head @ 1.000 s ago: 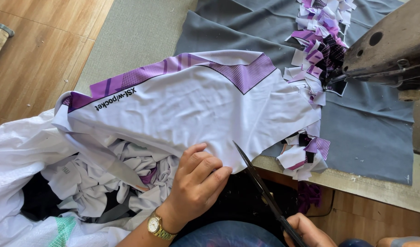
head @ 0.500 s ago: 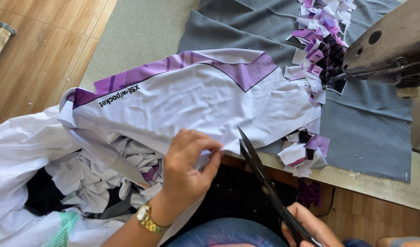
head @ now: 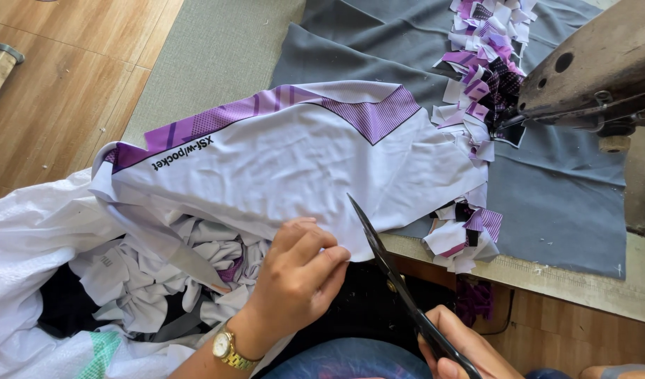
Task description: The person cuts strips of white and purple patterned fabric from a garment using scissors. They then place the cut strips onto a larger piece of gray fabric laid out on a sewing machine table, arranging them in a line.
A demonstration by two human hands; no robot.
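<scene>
- While the left hand (head: 298, 270) pinches the near edge of the white fabric panel (head: 294, 168), fingers closed together on the cloth, a gold wristwatch (head: 227, 349) shows on that wrist.
- Right hand (head: 463, 347) at the bottom edge of the frame, wrapped around the handles of black scissors (head: 392, 281); hand partly cut off by the frame.
- Scissor blades point up and away from the person, tip touching the panel's near edge just right of the left fingers; can't tell how far apart the blades are.
- White fabric panel lies spread across the table edge, with a purple patterned band (head: 280, 112) along its far side and black print near the left end.
- Panel rests partly on a grey cloth (head: 568, 203) covering the table, partly over a heap of white fabric pieces (head: 161, 281) at lower left.
- Pile of small purple, white and black scraps (head: 480, 63) sits on the grey cloth at upper right, more scraps (head: 466, 235) near the table edge.
- Sewing machine head (head: 596, 67) at far right, brown and worn, just beside the scrap pile.
- Wooden floor (head: 55, 91) at upper left, grey mat (head: 217, 56) next to it.
</scene>
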